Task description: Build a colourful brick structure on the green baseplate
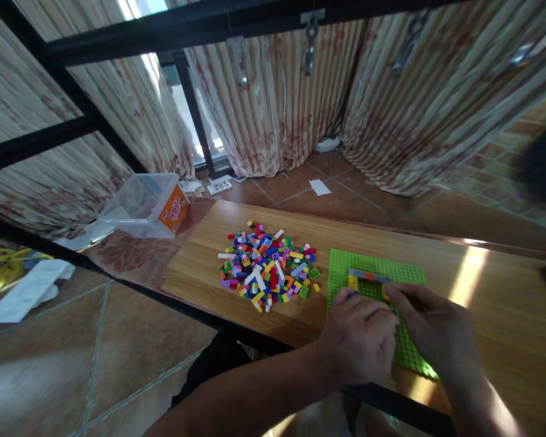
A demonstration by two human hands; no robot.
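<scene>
From the head camera we are looking down at a green studded baseplate (377,267) lying flat on the wooden tabletop (491,303), toward its near edge. A short run of bricks (368,277) is sitting on the plate: a grey-blue strip with an orange piece in it along the top, and yellow pieces dropping at each end, so that it is forming an open frame. Our left hand (358,346) is resting on the plate with fingers curled inward, and a sliver of something blue is showing at its fingertips; we cannot tell whether it is gripping it. Our right hand (430,328) is reaching to the yellow brick at the frame's right end, fingers pinched at it, though whether it is grasping or pressing is unclear.

Both hands are covering the plate's near half, so whatever is standing there is hidden. Left of the plate, a loose pile of mixed coloured bricks (267,267) is lying on the wood; single pieces are too small to identify. Farther left, a clear plastic tub with an orange label (148,205) is sitting near the table's end.
</scene>
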